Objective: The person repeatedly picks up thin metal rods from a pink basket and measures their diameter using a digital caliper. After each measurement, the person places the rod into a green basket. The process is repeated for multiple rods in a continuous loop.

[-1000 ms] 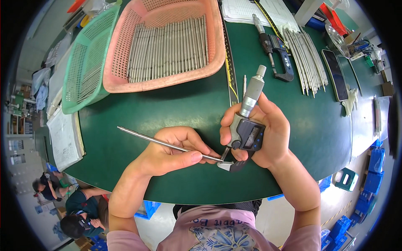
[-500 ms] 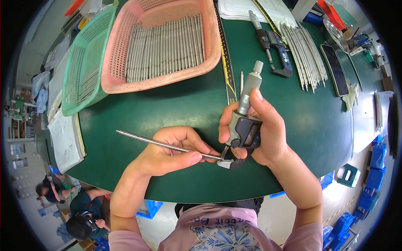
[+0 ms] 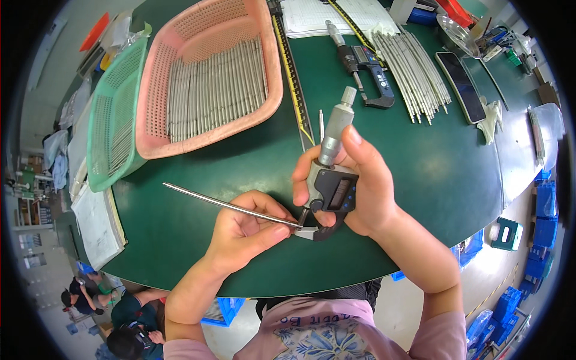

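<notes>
My left hand (image 3: 249, 225) pinches a thin steel rod (image 3: 207, 198) between thumb and fingers, close to its right end. The rod slants up to the left over the green table. That right end sits at the jaws of a digital micrometer (image 3: 330, 186); whether both jaws touch it I cannot tell. Wrapped round the micrometer is my right hand (image 3: 372, 186), its thumb raised beside the silver barrel. The small display faces up. Behind the micrometer another thin rod (image 3: 321, 125) lies on the table, partly hidden.
A pink basket (image 3: 207, 146) full of steel rods stands at the far left, with a green basket (image 3: 99, 138) beside it. Far right lie a second micrometer (image 3: 375, 78), a row of rods (image 3: 414, 75) and a phone (image 3: 462, 87). A long ruler (image 3: 294, 81) runs between.
My view has shifted, so the baskets and table things sit further left in the picture. Both hands keep their grip, the rod's end still at the micrometer's jaws.
</notes>
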Tool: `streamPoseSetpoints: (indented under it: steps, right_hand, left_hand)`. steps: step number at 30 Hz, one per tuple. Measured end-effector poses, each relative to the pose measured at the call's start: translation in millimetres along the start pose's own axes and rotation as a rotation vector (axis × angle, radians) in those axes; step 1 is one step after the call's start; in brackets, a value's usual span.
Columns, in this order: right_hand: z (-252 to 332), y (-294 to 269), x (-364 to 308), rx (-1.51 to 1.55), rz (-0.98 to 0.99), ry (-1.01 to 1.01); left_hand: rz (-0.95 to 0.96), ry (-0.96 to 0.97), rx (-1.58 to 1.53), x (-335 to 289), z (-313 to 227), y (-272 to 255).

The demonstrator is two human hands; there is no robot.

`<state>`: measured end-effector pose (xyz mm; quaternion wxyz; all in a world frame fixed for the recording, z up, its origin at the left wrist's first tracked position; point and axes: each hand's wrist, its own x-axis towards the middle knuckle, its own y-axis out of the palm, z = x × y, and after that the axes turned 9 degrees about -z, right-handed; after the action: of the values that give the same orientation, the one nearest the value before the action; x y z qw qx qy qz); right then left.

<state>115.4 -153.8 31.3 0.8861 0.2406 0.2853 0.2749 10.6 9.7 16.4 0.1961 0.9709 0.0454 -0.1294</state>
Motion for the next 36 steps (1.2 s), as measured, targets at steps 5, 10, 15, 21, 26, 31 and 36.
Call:
streamPoseSetpoints:
  steps: [5, 10, 15, 21, 26, 31, 36]
  right_hand:
    - [0.4, 3.2, -0.8, -0.041, -0.041, 0.008]
    - [-1.5, 1.4, 3.7, -0.002, -0.030, 0.094]
    - [-1.6, 0.3, 3.7, 0.066, -0.038, 0.114]
    - [-2.3, 0.0, 3.7, 0.071, -0.029, 0.117]
    - [-3.9, 0.5, 3.5, 0.077, -0.014, 0.098]
    - [-5.6, 0.9, 3.2, 0.048, -0.015, 0.079]
    - [-3.8, 2.7, 1.1, 0.016, -0.028, 0.068]
  left_hand:
    - [-0.047, -0.001, 0.010, -0.8, 0.8, 1.1]
    - [0.011, 0.019, -0.046, -1.1, 5.4, -5.7]
    - [0.063, 0.024, -0.081, 0.8, 6.2, -8.7]
    - [0.073, 0.025, -0.064, 0.7, 5.5, -7.0]
    - [0.071, 0.035, -0.036, -0.2, 5.0, -6.9]
    - [0.073, 0.028, -0.032, -0.4, 4.1, -6.1]
    - [0.072, 0.048, -0.043, -1.3, 5.1, -3.4]
